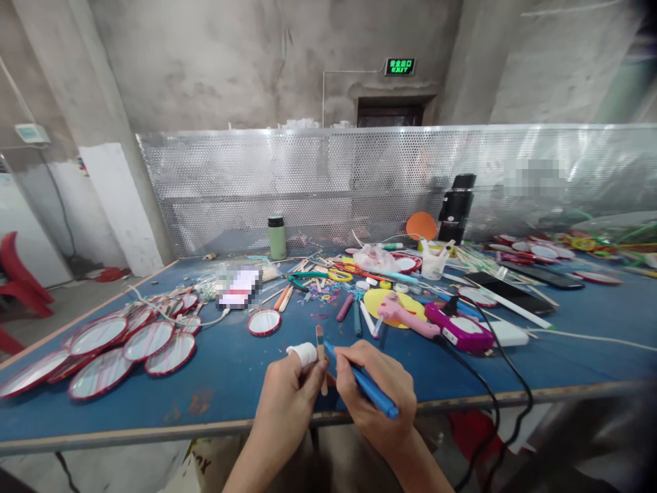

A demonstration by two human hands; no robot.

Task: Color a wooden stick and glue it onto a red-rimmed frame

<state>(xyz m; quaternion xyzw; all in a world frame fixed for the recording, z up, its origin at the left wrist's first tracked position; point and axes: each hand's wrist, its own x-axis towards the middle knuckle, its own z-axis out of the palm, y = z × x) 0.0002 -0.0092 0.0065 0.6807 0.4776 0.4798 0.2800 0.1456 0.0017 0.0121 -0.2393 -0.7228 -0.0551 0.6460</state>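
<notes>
Near the table's front edge, my left hand (293, 387) pinches a wooden craft stick (321, 349) upright between thumb and fingers. The upper end of the stick is coloured brown. White tape (304, 352) wraps one finger of that hand. My right hand (377, 394) is closed around a blue marker pen (374, 392), its tip close to the stick; I cannot tell whether it touches. Just beyond my hands lie a round mirror-like disc with a red rim (264, 322), a dark pink marker (345, 307) and a teal marker (358, 318).
Several red-rimmed discs (126, 339) are heaped at left, beside a phone (240, 287) on a cable. A pink glue gun (403, 316) and a purple power strip (459, 329) lie at right. Behind stand a green bottle (277, 239), a plastic cup (434, 263) and a black flask (456, 209).
</notes>
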